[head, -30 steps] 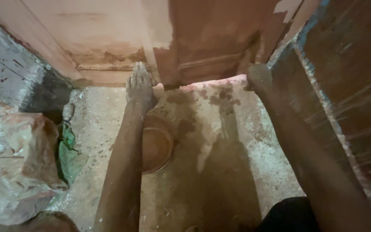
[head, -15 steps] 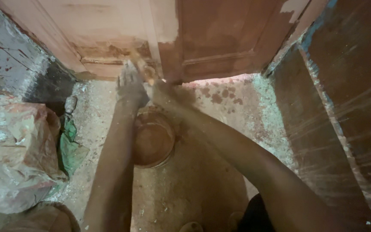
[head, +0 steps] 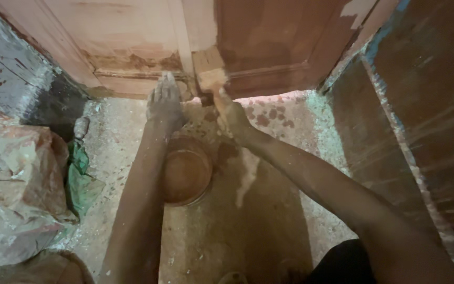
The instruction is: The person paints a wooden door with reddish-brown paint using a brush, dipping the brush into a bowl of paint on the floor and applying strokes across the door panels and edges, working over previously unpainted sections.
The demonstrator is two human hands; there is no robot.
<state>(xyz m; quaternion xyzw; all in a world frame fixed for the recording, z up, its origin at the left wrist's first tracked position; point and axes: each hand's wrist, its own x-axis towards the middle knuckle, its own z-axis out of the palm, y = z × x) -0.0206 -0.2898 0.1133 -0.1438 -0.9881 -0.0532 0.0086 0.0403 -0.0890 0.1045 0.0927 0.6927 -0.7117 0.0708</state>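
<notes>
1. Fingers of our left hand lie flat and released, pressed against the foot of the tall pale wooden door, part stained reddish brown.
2. Speckled concrete floor; crumpled plastic sheeting at our left.
3. Round shallow bowl of brown stain, just beneath our left forearm, near both hands.
4. Our right hand, arm stretched forward, clenched about a small pale rubbing pad touching the door's central upright, directly right of our left hand.
</notes>
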